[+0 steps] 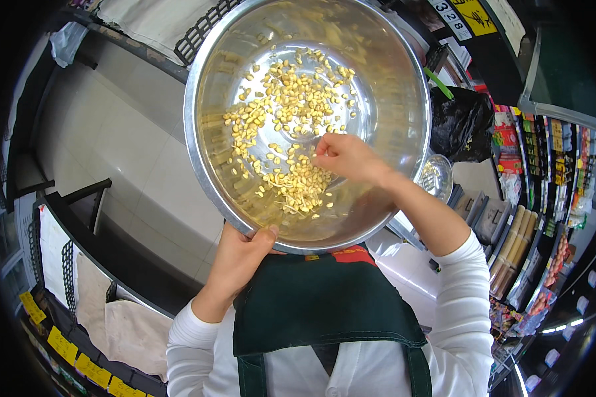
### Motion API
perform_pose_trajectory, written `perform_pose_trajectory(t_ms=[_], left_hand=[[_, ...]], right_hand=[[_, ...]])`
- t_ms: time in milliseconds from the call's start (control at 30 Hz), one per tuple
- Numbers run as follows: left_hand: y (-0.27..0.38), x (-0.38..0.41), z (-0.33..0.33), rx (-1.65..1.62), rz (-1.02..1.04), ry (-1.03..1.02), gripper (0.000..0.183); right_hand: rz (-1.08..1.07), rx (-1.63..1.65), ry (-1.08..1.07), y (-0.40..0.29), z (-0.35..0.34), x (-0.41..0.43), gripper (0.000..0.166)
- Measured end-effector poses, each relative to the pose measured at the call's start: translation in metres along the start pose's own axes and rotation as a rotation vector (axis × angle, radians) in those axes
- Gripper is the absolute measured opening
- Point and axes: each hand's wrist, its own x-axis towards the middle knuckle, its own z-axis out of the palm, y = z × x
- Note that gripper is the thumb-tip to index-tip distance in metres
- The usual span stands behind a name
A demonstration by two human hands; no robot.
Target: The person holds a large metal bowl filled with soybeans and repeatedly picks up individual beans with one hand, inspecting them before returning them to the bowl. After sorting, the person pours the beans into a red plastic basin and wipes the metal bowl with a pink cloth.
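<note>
A large stainless steel basin (402, 99) is tilted before my chest. Soybean sprouts (300, 186) and loose yellow beans (298, 94) lie scattered over its bottom, thickest low in the basin and around the middle. My left hand (246, 255) grips the near rim at the lower left, thumb over the edge and fingers hidden beneath. Reaching in over the right side, my right hand (347, 156) is just above the sprouts with thumb and fingertips pinched together. Something small and pale, perhaps a sprout, shows at those fingertips, too small to tell for sure.
Right of the basin are a black plastic bag (462, 124), a green handle (438, 83) and a smaller metal bowl (435, 176). Packed shelves (541, 159) stand beyond. A black-edged display counter (124, 263) with cloths (134, 332) lies at the left, beside the tiled floor (129, 134).
</note>
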Motion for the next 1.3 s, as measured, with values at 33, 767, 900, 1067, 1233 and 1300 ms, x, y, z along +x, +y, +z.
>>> perform_pose_trajectory(t_ms=[33, 767, 900, 1067, 1233, 1300], left_hand=[[0.000, 0.000, 0.000, -0.003, 0.000, 0.003, 0.037], [0.006, 0.001, 0.003, 0.014, -0.024, -0.003, 0.036], [0.005, 0.003, 0.002, 0.012, -0.037, -0.003, 0.036], [0.003, 0.003, 0.001, 0.008, -0.010, -0.009, 0.035], [0.005, 0.004, 0.002, 0.027, -0.028, -0.002, 0.034], [0.005, 0.004, 0.003, 0.019, -0.024, 0.002, 0.034]], right_hand=[[0.010, 0.258, -0.068, 0.002, -0.007, -0.001, 0.019], [-0.013, 0.656, -0.196, 0.011, -0.022, 0.002, 0.015], [0.006, 0.941, -0.253, 0.005, -0.025, -0.003, 0.013], [0.055, 1.041, -0.151, 0.007, -0.032, 0.003, 0.018], [0.068, 0.970, -0.071, 0.005, -0.037, 0.005, 0.020], [0.077, 0.975, -0.060, 0.007, -0.037, 0.007, 0.022]])
